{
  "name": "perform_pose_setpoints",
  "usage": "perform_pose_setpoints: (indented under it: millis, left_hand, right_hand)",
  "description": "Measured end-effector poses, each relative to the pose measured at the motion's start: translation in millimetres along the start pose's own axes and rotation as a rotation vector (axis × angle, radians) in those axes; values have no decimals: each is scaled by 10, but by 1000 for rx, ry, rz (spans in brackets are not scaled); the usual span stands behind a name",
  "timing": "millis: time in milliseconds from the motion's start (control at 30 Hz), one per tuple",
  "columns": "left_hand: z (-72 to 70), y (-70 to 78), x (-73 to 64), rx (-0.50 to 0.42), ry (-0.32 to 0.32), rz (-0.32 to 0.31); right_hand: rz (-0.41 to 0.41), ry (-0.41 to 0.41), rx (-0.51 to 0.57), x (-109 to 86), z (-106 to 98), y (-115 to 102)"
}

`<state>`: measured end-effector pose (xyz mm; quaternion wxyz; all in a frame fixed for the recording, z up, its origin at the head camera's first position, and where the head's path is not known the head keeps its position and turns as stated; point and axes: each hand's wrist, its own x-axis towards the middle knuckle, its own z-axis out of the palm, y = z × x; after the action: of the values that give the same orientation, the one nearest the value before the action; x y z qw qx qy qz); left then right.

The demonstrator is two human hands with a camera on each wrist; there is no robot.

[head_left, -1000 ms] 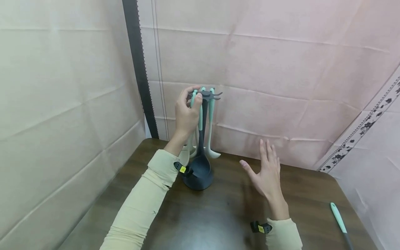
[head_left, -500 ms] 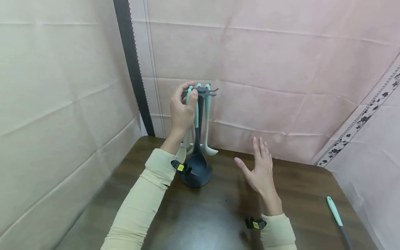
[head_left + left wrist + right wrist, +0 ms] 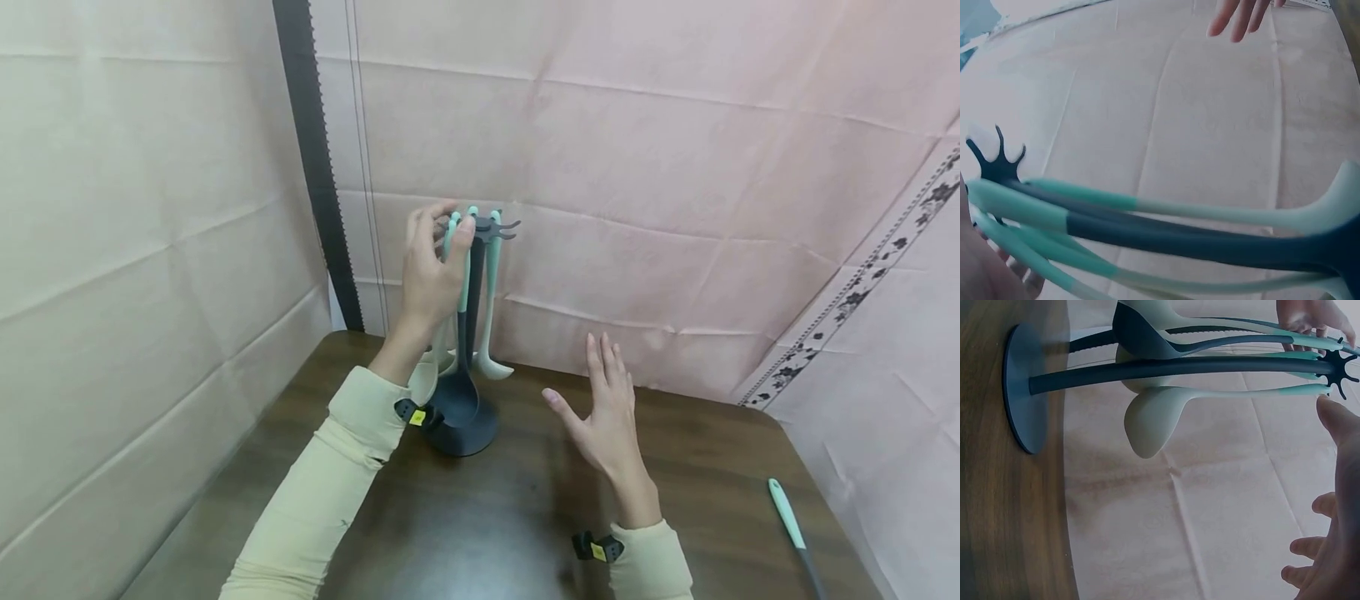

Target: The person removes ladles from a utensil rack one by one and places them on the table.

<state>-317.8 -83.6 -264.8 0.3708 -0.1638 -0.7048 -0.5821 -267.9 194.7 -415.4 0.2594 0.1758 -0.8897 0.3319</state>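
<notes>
A dark utensil rack (image 3: 475, 279) stands upright on its round base towards the back of the table. From its hooks hang several mint-handled utensils, among them a dark ladle (image 3: 455, 400) in front and a white ladle (image 3: 495, 368) at the right. My left hand (image 3: 431, 271) grips the top of the rack from the left, thumb in front by the handle ends and fingers behind, partly hidden. My right hand (image 3: 606, 425) is held to the right of the rack with fingers straight and thumb spread, holding nothing. The right wrist view shows the rack's hooks (image 3: 1337, 367) beyond that thumb.
At the table's right side lies another utensil (image 3: 786, 512) with a mint handle and dark shaft, its head out of frame. Cloth-covered walls (image 3: 637, 167) border the brown table (image 3: 495, 533) at the back and both sides.
The rack has turned slightly under my left hand, the dark ladle swinging left over the base. My right hand stays open beside it. The head view has shifted a little.
</notes>
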Motion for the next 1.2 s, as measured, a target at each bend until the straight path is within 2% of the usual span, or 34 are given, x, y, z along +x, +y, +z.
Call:
perform_pose_setpoints:
  millis: [133, 267, 433, 600, 767, 867, 967, 1200]
  left_hand:
    - [35, 125, -81, 100, 42, -10]
    - [67, 234, -129, 192, 38, -34]
    - [66, 287, -124, 287, 19, -73]
    - [68, 348, -112, 410, 43, -85]
    - [78, 412, -97, 463, 40, -93]
    - [68, 409, -83, 451, 23, -70]
    - [33, 376, -56, 391, -22, -46]
    - [-134, 149, 74, 105, -215, -14]
  right_hand:
    - [-3, 12, 1, -17, 9, -23]
    - [-19, 19, -4, -17, 23, -40]
    - [-35, 17, -11, -31, 23, -78]
    - [-44, 17, -14, -46, 11, -99]
    - [-45, 22, -18, -53, 14, -88]
    - [-46, 23, -24, -57, 8, -79]
    - [-46, 32, -25, -63, -17, -88]
    - [-63, 36, -15, -73, -30, -115]
